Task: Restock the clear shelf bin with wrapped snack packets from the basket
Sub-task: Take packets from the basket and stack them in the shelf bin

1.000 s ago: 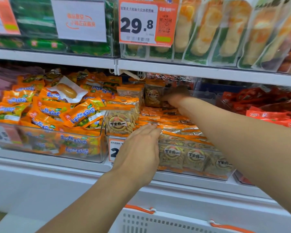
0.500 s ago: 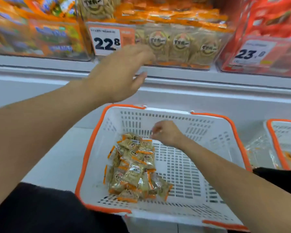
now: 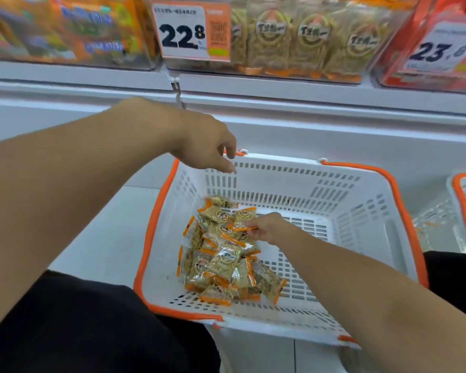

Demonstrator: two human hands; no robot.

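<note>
Right hand (image 3: 267, 229) is down inside the basket (image 3: 355, 200), fingers pinching the edge of one snack packet (image 3: 244, 217) at the top of the pile of packets (image 3: 223, 254). Grip looks closed on that packet, though the fingertips are partly hidden by the wrapper. Left hand (image 3: 207, 149) hangs above the basket's far left corner, fingers loosely curled, holding nothing, just clear of the orange rim.

Change since a second ago: both hands were up at the shelf bin (image 3: 293, 41), the right reaching deep into it; half a second ago the right had dropped to the basket, hovering by the pile with nothing in it. Now it has contact and a pinch. The left has come down from the bin front towards the basket.

Meaning: one placing round looks finished and a new pick is starting. Many packets remain in the basket, heaped on its left side, so the restock seems far from done. The bin sits above, behind the 22.8 price tag (image 3: 191, 30), already holding upright packets at the front.
</note>
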